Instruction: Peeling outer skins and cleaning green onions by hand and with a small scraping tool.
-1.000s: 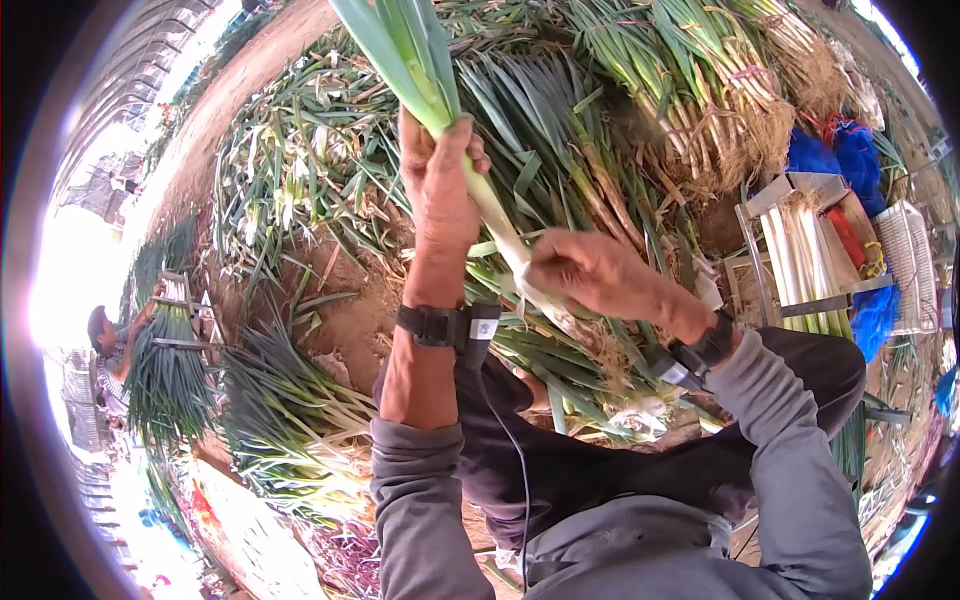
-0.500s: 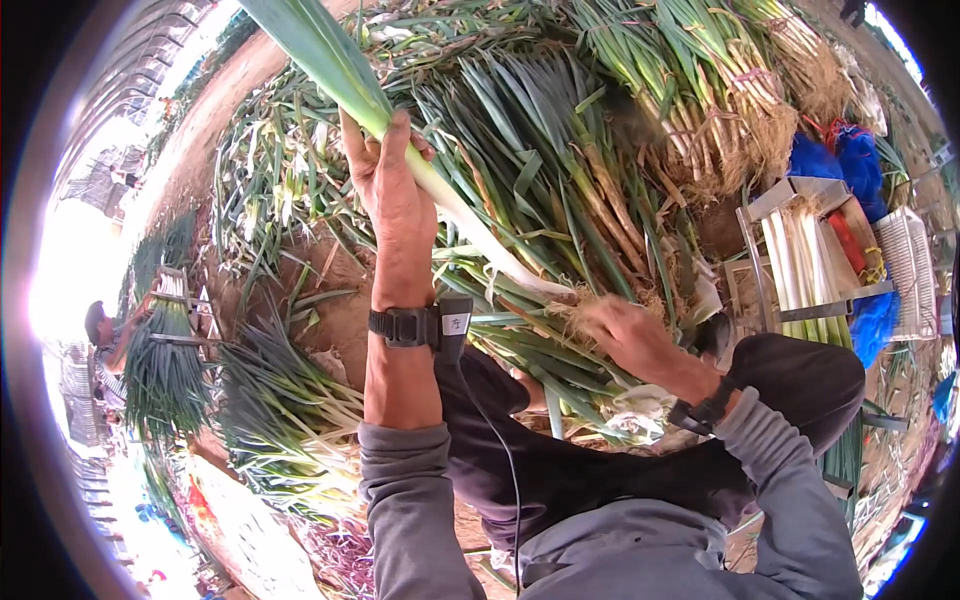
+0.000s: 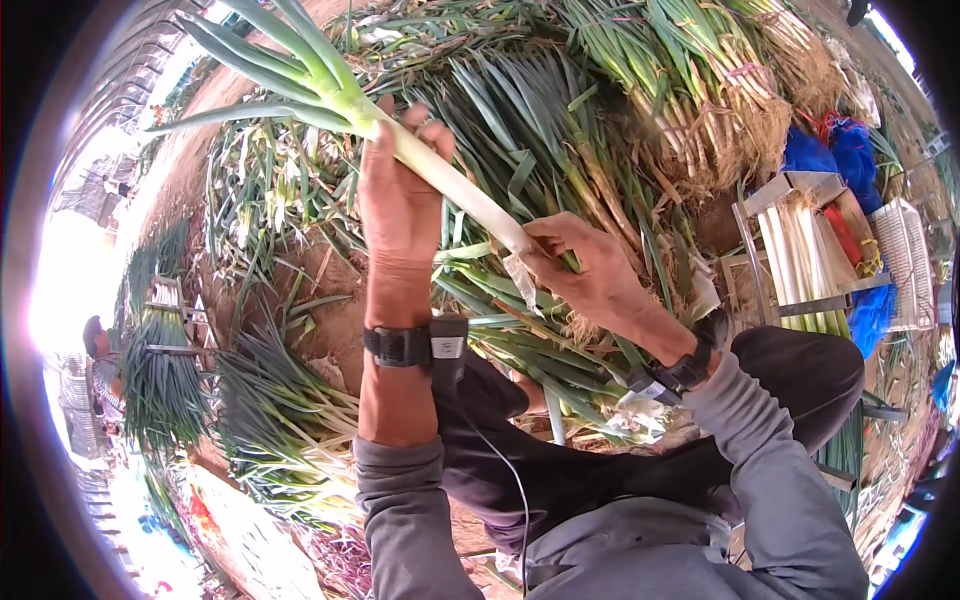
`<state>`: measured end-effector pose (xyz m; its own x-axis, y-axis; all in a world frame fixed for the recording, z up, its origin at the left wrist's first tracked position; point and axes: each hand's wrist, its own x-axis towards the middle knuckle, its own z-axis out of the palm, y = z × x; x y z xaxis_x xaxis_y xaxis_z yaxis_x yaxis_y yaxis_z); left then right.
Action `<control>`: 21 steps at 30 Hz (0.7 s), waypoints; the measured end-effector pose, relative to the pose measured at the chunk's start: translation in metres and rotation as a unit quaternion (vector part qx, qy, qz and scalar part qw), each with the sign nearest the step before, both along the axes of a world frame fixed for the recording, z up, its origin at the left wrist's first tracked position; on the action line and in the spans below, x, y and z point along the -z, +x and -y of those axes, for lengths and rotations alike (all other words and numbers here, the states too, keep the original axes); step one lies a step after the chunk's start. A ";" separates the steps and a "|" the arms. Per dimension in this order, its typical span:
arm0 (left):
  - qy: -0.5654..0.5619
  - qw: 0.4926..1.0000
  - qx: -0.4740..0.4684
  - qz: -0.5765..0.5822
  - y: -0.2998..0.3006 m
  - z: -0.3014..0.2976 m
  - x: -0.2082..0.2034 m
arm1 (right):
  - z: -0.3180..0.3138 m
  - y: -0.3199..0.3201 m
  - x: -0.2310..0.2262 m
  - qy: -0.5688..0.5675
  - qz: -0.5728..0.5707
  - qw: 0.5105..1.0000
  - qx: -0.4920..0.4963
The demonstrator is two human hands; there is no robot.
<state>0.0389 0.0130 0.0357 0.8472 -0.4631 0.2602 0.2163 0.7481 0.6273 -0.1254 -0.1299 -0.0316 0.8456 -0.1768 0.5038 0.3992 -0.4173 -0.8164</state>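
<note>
A long green onion (image 3: 455, 188) slants across in front of me, its green leaves fanning out to the upper left and its white shank running down to the right. My left hand (image 3: 400, 200) holds it where the leaves meet the shank, thumb on one side and fingers on the other. At the lower end, my right hand (image 3: 590, 265) pinches the shank, hiding its tip. A thin pale strip of skin (image 3: 522, 280) hangs by the right fingertips. Pale roots (image 3: 582, 325) show below that hand; I cannot tell which onion they belong to.
A heap of unpeeled green onions (image 3: 520, 130) lies just beyond my hands. Tied bundles (image 3: 720, 100) rest at the far right. White shanks fill a metal rack (image 3: 800, 250) beside a white basket (image 3: 905, 265). More onions (image 3: 280, 400) lie at left, near another person (image 3: 100, 360).
My right hand has moved up and left from the root end onto the shank. The onion has shifted down, its leaves now spread in view, and a skin strip hangs loose.
</note>
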 end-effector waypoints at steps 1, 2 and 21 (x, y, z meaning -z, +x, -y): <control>-0.013 1.000 -0.007 0.003 -0.003 0.002 0.004 | -0.001 0.000 -0.005 -0.029 -0.013 0.999 0.017; -0.027 1.000 -0.014 0.005 -0.004 0.002 0.006 | -0.001 0.001 -0.005 -0.029 -0.011 0.999 0.016; -0.039 0.999 -0.004 0.010 -0.012 0.006 0.004 | 0.002 0.000 -0.022 0.127 -0.186 0.967 -0.121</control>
